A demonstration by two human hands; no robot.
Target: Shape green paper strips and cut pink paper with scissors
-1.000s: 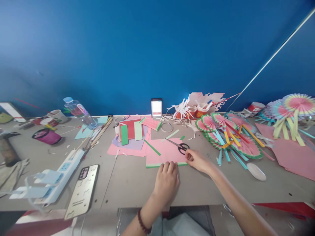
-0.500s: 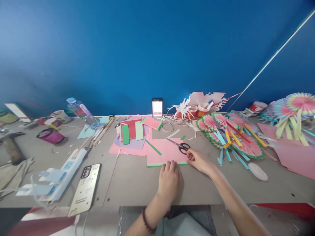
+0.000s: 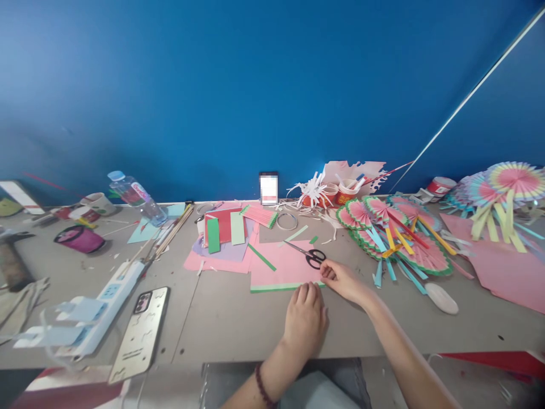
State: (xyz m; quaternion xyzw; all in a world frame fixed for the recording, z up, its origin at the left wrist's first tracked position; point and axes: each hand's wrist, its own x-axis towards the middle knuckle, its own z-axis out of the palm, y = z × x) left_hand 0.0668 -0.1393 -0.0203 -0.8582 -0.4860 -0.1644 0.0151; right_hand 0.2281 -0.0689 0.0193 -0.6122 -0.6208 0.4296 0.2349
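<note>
A person's left hand [image 3: 305,318] has slid to the right along the near edge of a pink sheet [image 3: 281,267] with a green border, moving from the middle of that edge toward its right corner, where the right hand [image 3: 343,280] has kept its place. Both hands now meet at that corner: the left lies flat, fingers together and holding nothing, its fingertips touching the sheet's edge; the right pinches or presses the corner with bent fingers, though whether it actually grips the paper cannot be told. The shift suggests the work has gathered on the corner itself. The sheet lies flat on the grey surface [image 3: 221,318], and one pair of black-handled scissors [image 3: 310,254] rests on its far right part, just beyond the right hand. Also counted: one phone [image 3: 138,332] lying flat at left, one power strip [image 3: 108,298] beside it, one water bottle [image 3: 137,196] on its side, two orange paper cups [image 3: 338,193] near the blue wall, and a heap of paper fans [image 3: 395,236] at right, too overlapped to number.
</note>
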